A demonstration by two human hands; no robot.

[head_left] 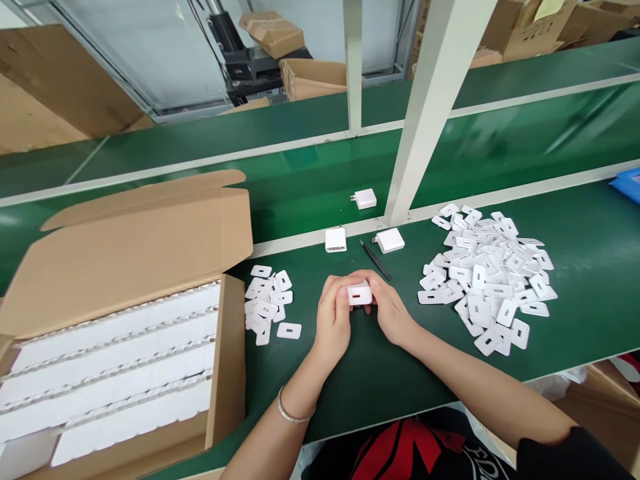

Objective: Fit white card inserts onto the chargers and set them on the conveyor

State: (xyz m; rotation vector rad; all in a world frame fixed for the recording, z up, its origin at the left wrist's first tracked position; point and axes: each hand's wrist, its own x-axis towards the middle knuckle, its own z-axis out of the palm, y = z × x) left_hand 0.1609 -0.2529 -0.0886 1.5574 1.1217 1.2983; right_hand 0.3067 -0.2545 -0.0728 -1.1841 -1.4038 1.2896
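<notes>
Between my two hands is a white USB charger [361,294], its face with the slotted port turned toward me. My left hand [334,320] grips its left side, with the thumb at the edge of the face. Around the right side close the fingers of my right hand [393,310]. Just beyond my hands lie black tweezers [376,261], a charger with prongs [389,241] and another charger [335,240] whose near end looks uncovered. Small white slotted face plates form a large pile [493,273] on the right and a smaller pile [267,300] on the left.
An open cardboard box [227,373] with rows of white chargers [125,360] stands at the left. A pale metal post [425,113] rises behind the tweezers. One more charger [365,199] sits farther back. A blue object [627,185] is at the right edge.
</notes>
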